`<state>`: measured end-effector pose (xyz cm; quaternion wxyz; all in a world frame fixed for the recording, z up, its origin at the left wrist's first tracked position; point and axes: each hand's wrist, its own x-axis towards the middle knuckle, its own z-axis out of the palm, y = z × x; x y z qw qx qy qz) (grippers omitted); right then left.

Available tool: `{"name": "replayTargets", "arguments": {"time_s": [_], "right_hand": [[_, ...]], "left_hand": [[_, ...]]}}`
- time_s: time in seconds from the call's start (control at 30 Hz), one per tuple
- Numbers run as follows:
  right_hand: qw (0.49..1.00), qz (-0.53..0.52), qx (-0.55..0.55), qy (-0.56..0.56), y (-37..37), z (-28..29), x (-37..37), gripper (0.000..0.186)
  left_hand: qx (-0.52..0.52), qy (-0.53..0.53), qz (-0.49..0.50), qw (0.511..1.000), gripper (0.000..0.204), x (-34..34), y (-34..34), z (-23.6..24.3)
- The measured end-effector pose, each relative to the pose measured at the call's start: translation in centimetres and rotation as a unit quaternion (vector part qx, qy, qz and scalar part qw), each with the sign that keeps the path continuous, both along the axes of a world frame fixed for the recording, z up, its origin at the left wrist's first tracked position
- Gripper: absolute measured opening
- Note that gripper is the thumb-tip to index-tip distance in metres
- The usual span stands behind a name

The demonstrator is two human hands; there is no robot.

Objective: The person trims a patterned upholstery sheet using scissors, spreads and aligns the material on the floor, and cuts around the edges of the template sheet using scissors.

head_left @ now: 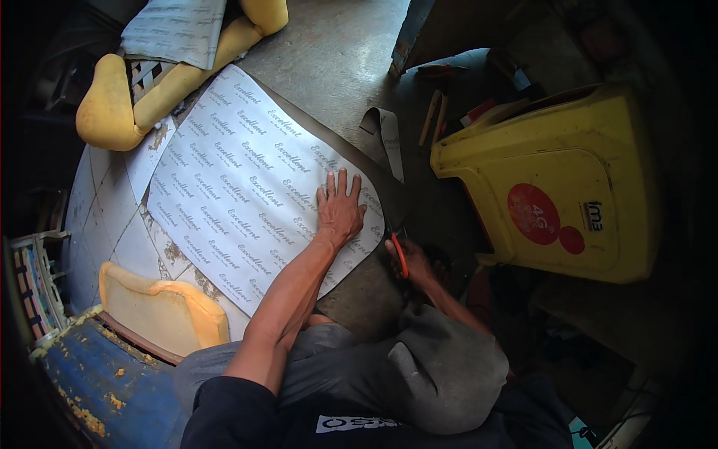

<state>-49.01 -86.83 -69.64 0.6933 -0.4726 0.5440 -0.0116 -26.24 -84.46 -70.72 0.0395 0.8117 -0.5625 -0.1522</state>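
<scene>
A large white sheet with grey printing (247, 179) lies flat on the floor, its right end rounded. My left hand (341, 209) rests on it near that rounded end, fingers spread and palm down. Just beyond the sheet's right edge, my right hand (413, 263) is closed round a pair of scissors (400, 256) with an orange-red handle. The blades reach the rim of the sheet, where shadow makes them hard to make out. A narrow curled strip (389, 142) of similar material lies beyond the scissors.
A yellow plastic stool or bin (561, 187) lies at the right. Yellow foam cushioning on a frame (112, 105) stands at the far left, with another printed sheet (176, 34) over it. A foam pad (157, 307) and a worn blue board (105, 382) are near left.
</scene>
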Motion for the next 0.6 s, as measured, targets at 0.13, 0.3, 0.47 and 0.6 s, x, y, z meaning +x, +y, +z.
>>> {"name": "replayTargets", "arguments": {"time_s": [0.13, 0.3, 0.47, 0.6], "right_hand": [[1.000, -0.004, 0.001, -0.001, 0.2, -0.9, -0.1, 0.029], [0.999, 0.024, 0.000, -0.042, -0.4, -0.9, -0.2, 0.032], [0.994, 0.092, -0.038, -0.048, -1.4, -2.2, -0.3, 0.049], [0.999, 0.037, 0.010, -0.022, -1.5, -2.2, -0.1, 0.049]], "left_hand": [[0.026, 0.016, 0.017, 0.999, 0.077, 0.0, -0.1, 0.8], [0.050, 0.012, 0.035, 0.998, 0.085, -0.4, -0.9, 1.9], [0.083, 0.016, 0.065, 0.994, 0.092, -0.8, -1.6, 1.2], [0.107, 0.039, 0.068, 0.991, 0.094, -0.4, -1.5, 1.4]]}}
